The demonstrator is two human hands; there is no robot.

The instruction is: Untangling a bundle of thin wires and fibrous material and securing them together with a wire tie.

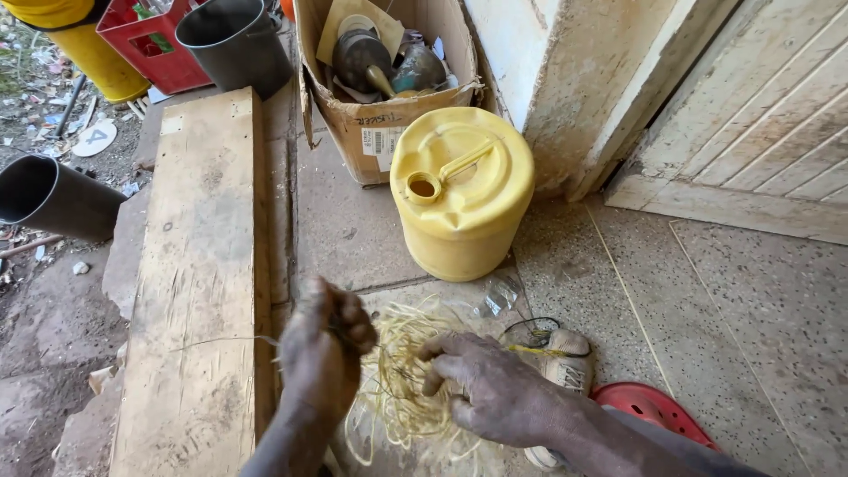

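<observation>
Pale fibre strands point(408, 380) are bunched between both hands: left hand point(325, 358) fisted around them, right hand point(495, 393) pinching some. Cardboard box point(371, 132) holds metal pots point(375, 57); yellow jerrycan point(461, 190) uncapped.

One head-worn camera looks steeply down, close over the hands point(406, 380), facing the doorway step.

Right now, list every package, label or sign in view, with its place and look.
Cardboard box: top centre, brown, open, torn, holding metal pots.
Label: white rectangle on the box front.
Yellow jerrycan: before the box, round, cap off.
Red crate: top left, plastic.
Round disc: far left on the ground, white with a mark.
</observation>
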